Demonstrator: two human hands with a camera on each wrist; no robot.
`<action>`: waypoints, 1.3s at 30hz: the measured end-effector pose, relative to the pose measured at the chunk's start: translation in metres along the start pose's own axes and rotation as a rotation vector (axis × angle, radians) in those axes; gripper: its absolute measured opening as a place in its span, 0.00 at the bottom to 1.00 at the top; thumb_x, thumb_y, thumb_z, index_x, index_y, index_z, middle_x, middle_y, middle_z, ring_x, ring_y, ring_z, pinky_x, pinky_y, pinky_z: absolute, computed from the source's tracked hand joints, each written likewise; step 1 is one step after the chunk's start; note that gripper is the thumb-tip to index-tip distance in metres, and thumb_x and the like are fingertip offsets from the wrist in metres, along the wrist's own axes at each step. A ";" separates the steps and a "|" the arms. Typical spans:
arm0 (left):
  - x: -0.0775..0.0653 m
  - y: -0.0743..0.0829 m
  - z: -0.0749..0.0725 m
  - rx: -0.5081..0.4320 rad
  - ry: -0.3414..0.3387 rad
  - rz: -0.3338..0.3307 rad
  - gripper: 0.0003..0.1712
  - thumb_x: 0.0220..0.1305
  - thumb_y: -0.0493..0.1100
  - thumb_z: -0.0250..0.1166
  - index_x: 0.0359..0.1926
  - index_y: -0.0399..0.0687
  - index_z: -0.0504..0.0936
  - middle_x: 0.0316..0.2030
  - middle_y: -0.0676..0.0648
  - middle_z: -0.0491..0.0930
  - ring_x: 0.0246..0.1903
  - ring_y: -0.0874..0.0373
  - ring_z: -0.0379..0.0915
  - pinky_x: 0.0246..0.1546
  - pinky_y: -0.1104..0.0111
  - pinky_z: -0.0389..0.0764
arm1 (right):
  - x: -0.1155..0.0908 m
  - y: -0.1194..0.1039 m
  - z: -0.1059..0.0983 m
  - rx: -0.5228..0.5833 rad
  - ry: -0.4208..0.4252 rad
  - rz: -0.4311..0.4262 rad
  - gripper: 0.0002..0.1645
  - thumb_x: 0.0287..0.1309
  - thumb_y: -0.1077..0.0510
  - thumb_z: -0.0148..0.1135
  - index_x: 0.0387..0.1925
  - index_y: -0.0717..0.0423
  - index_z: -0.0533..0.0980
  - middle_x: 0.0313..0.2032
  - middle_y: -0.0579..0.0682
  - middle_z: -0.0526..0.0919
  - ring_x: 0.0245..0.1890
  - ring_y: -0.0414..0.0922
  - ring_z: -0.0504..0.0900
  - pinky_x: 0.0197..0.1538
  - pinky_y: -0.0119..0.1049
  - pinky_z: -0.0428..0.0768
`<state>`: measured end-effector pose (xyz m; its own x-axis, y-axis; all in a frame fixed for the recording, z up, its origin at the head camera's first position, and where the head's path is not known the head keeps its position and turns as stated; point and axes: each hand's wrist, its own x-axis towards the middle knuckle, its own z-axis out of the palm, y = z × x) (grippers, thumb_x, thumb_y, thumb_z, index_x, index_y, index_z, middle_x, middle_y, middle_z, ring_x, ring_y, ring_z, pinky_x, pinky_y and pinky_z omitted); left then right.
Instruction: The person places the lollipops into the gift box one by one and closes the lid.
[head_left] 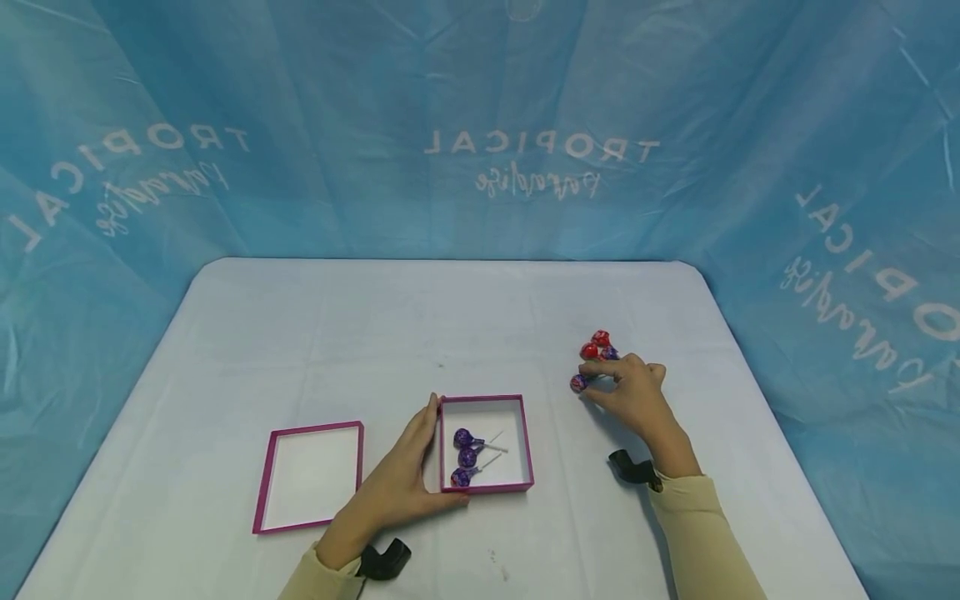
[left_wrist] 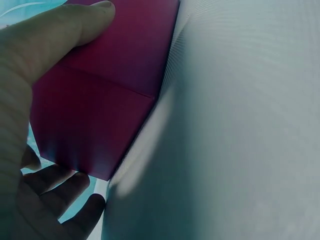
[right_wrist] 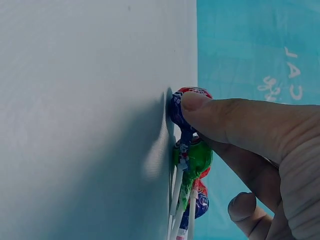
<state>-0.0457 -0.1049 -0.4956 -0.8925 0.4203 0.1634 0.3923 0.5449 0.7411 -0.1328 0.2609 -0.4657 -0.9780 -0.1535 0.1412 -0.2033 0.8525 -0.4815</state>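
My left hand [head_left: 401, 483] holds a shallow box with magenta edges [head_left: 528, 442] and a white inside. Its thumb [left_wrist: 87, 25] lies along the box's near wall, with the other fingers at the left wall. Inside the box, several purple-wrapped lollipops [head_left: 467, 457] lie along the left side, sticks pointing right. Farther right, my right hand [head_left: 633, 396] pinches the head of a blue-purple wrapped lollipop [right_wrist: 177, 110] between thumb and fingers, close over the table. Just beyond it is a small group of lollipops [head_left: 589, 351] in red and purple; a green one [right_wrist: 200, 157] shows in the right wrist view.
A matching magenta-edged lid or tray [head_left: 272, 479] lies to the left of the box, partly behind my left wrist. The white-covered table [head_left: 420, 333] ends at a blue printed curtain [head_left: 337, 125] on the back and sides. Dark wrist cameras [head_left: 386, 560] sit on both wrists.
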 end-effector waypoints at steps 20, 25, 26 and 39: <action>0.000 0.003 -0.001 -0.015 -0.018 -0.046 0.77 0.31 0.65 0.79 0.75 0.61 0.37 0.73 0.57 0.45 0.70 0.56 0.46 0.66 0.58 0.60 | 0.001 -0.003 0.004 -0.034 -0.009 0.020 0.21 0.41 0.51 0.78 0.42 0.45 0.86 0.30 0.44 0.82 0.35 0.46 0.68 0.37 0.47 0.50; 0.000 0.003 -0.002 -0.014 -0.015 -0.047 0.77 0.31 0.65 0.80 0.75 0.62 0.37 0.73 0.57 0.45 0.70 0.56 0.47 0.65 0.57 0.61 | 0.003 -0.004 0.005 -0.030 0.005 0.013 0.21 0.40 0.51 0.78 0.41 0.46 0.86 0.30 0.43 0.83 0.35 0.45 0.68 0.37 0.47 0.50; -0.001 0.002 -0.002 -0.016 -0.012 -0.043 0.77 0.31 0.65 0.80 0.75 0.62 0.37 0.73 0.57 0.45 0.70 0.55 0.47 0.65 0.57 0.61 | 0.003 -0.004 0.005 -0.027 0.007 0.009 0.21 0.41 0.51 0.78 0.41 0.46 0.86 0.31 0.43 0.83 0.35 0.45 0.68 0.38 0.47 0.50; 0.000 0.000 -0.001 -0.006 -0.006 -0.030 0.77 0.31 0.65 0.79 0.76 0.50 0.42 0.73 0.53 0.46 0.70 0.55 0.47 0.66 0.58 0.60 | 0.002 -0.019 0.003 0.040 0.149 -0.167 0.17 0.37 0.53 0.80 0.35 0.44 0.87 0.31 0.41 0.86 0.33 0.42 0.68 0.37 0.50 0.48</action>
<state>-0.0463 -0.1058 -0.4949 -0.9026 0.4081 0.1370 0.3637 0.5527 0.7498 -0.1312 0.2429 -0.4586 -0.9135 -0.2132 0.3466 -0.3667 0.8006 -0.4739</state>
